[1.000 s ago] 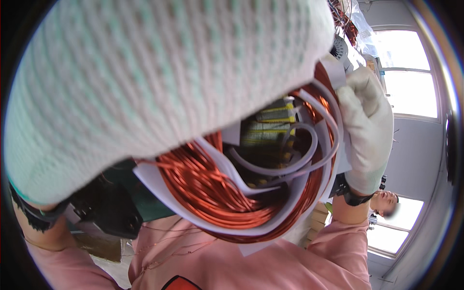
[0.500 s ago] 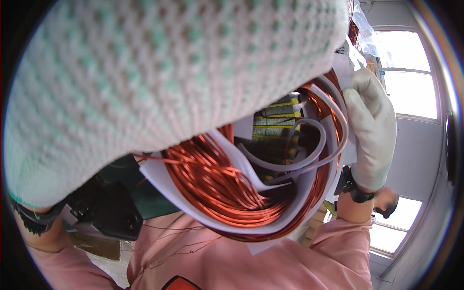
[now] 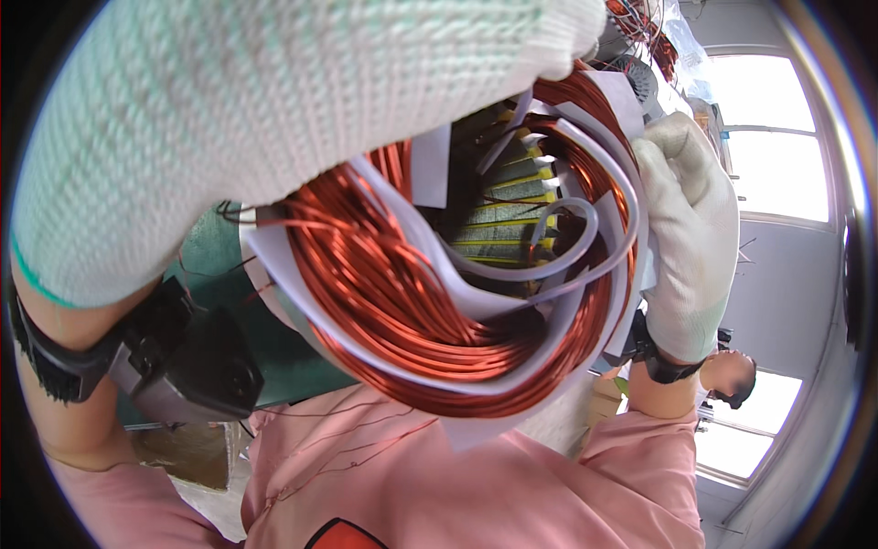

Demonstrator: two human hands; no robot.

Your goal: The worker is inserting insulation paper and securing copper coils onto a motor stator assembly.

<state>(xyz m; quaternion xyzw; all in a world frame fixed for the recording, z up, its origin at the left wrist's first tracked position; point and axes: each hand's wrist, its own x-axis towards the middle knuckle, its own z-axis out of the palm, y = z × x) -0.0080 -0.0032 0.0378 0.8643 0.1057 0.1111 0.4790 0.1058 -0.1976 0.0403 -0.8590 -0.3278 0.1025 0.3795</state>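
Note:
A motor stator [image 3: 508, 233] fills the middle, its slots lined in green-grey and yellow. Thick copper windings [image 3: 366, 284] ring its bore, with white insulating paper [image 3: 430, 165] between the bundles. A clear sleeving tube [image 3: 585, 265] loops across the opening. My left hand [image 3: 302, 110], in a white knitted glove with green dots, reaches over the top; its bent fingertips press near the upper coil, and what they pinch is hidden. My gloved right hand [image 3: 690, 210] is closed at the stator's right rim, its curled fingers against the paper and winding edge.
A dark green surface [image 3: 283, 366] shows below the stator at left. Black devices [image 3: 197, 357] are strapped to my wrists. More copper wire [image 3: 654, 32] and clear plastic [image 3: 690, 59] lie at the upper right. Another person [image 3: 729, 377] is at the far right, near windows.
The stator appears higher and slightly left, with more of its bore showing. My left hand has drawn up and back from the view's middle; my right hand keeps its place at the rim.

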